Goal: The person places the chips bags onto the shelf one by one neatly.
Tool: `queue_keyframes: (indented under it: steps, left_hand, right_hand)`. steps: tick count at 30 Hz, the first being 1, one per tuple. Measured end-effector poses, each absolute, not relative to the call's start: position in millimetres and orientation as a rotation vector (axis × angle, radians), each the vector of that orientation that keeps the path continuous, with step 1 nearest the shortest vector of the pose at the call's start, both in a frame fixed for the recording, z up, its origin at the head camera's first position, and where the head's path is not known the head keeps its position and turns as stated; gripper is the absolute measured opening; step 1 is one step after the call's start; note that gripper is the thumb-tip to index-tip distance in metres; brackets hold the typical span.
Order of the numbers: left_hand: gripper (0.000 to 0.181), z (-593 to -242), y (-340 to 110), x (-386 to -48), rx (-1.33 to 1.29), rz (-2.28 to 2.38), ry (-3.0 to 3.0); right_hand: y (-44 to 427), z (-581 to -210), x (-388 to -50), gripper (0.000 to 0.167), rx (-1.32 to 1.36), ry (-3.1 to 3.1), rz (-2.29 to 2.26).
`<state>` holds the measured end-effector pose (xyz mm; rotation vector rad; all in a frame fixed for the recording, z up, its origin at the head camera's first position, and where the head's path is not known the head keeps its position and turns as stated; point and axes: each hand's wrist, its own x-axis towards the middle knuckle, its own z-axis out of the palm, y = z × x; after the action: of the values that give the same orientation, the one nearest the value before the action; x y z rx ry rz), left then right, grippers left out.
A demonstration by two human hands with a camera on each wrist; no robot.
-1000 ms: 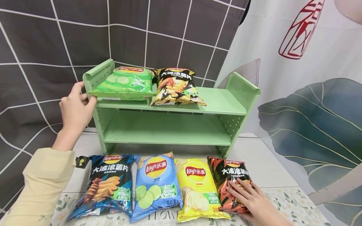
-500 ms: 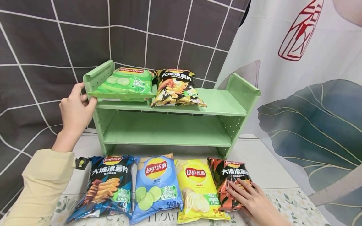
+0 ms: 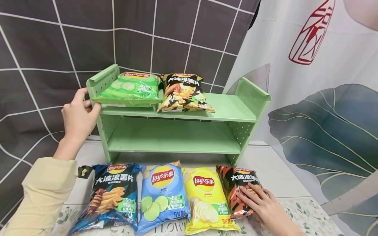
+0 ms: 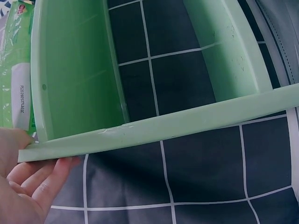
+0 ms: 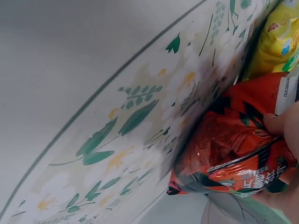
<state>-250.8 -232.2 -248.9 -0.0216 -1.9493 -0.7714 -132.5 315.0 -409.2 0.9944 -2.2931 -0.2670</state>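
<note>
My left hand (image 3: 79,113) grips the left side panel of a green two-tier shelf (image 3: 177,136), thumb in front and fingers behind. The left wrist view shows these fingers (image 4: 49,179) curled under the panel's edge. My right hand (image 3: 262,205) holds a red and black bag of potato chips (image 3: 243,182) at its lower right, fingers across its front. In the right wrist view the thumb (image 5: 275,123) presses the bag's other face. To its left lie a yellow chip bag (image 3: 206,193), a light blue one (image 3: 163,186) and a dark blue one (image 3: 115,183).
On the shelf's top tier lie a green chip bag (image 3: 133,88) and a black and gold one (image 3: 183,91). The lower tier (image 3: 174,137) is in front view. A floral mat (image 3: 304,213) covers the table's front; a dark gridded curtain (image 3: 79,42) hangs behind.
The red bag's lower end has risen slightly in my right hand. My left hand stays on the shelf's side panel. The view has tilted up a little.
</note>
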Motion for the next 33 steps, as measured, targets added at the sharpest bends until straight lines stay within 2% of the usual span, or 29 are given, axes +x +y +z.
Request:
queue_keyframes:
  steps: [13, 15, 21, 22, 23, 24, 33]
  left_hand:
    - [0.037, -249, -232, -252, -0.027, -0.772, -1.945]
    - [0.037, -249, -232, -252, -0.026, -0.771, -1.941]
    - [0.038, -250, -231, -251, -0.018, -0.770, -1.934]
    - [0.038, -250, -231, -251, -0.017, -0.771, -1.934]
    - [0.038, -250, -231, -251, -0.015, -0.773, -1.933]
    - [0.038, -251, -231, -251, -0.016, -0.772, -1.933]
    - [0.037, -252, -233, -252, -0.019, -0.784, -1.948]
  right_hand:
    - [311, -400, -131, 0.066, 0.913, -2.299, -0.132]
    - [312, -399, -131, 0.047, 0.931, -2.298, -0.108]
    - [314, -392, -125, 0.041, 0.962, -2.248, -0.042]
    - [313, -390, -123, 0.049, 0.947, -2.241, -0.047]
    - [313, -388, -122, 0.048, 0.936, -2.238, -0.047]
    - [312, -385, -120, 0.059, 0.922, -2.234, -0.053]
    - [308, -361, -106, 0.056, 0.973, -2.187, -0.031]
